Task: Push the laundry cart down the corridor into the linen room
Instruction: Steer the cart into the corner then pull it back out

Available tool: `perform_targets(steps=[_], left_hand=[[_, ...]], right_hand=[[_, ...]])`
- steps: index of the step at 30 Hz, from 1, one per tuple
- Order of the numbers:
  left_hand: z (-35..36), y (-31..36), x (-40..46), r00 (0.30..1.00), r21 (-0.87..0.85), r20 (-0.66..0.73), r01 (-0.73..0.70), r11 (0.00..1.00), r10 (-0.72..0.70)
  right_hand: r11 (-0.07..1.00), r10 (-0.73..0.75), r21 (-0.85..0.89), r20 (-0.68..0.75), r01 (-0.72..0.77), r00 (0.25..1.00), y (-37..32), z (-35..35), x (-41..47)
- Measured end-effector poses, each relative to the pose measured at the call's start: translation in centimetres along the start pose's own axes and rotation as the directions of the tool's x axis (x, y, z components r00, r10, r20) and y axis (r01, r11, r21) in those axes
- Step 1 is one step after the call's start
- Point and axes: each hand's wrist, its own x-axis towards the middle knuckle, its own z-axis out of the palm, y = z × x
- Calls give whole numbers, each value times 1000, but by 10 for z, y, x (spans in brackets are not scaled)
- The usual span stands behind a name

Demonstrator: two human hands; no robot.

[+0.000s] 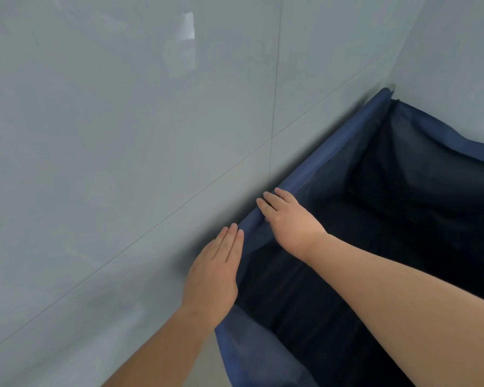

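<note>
The laundry cart (344, 143) is a dark blue fabric bin with a dark inside; nothing shows in it. It sits in a corner, its left rim close along the tiled wall. My right hand (288, 216) lies over that left rim with the fingers curled on the fabric edge. My left hand (215, 272) is flat, fingers straight and together, pressed against the outside of the rim just nearer to me, between the cart and the wall.
A glossy grey tiled wall (123, 135) fills the left and centre. A second wall (458, 65) meets it at the far right, behind the cart. A strip of pale floor (207, 367) shows below the cart's near corner.
</note>
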Motion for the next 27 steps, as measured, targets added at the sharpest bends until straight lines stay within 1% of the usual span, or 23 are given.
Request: perform_targets(steps=[8, 12, 15, 17, 27], left_hand=[[-4, 1, 3, 999, -31, 49, 20, 999, -19], [-5, 0, 5, 998, -28, 51, 41, 999, -39], [-5, -1, 8, 996, -54, 48, 82, 995, -79], [-5, -2, 10, 994, -56, 41, 106, 993, -104], [-5, -6, 21, 991, -71, 21, 135, 988, -134]], right_hand=[[1000, 3, 12, 4, -3, 1000, 1, 1, 2], [1000, 5, 8, -6, -5, 1000, 1, 2, 5], [1000, 1, -19, -18, -1, 1000, 2, 4, 7], [1000, 3, -11, -22, -3, 1000, 2, 5, 9], [998, 17, 55, -25, -16, 1000, 3, 4, 14]])
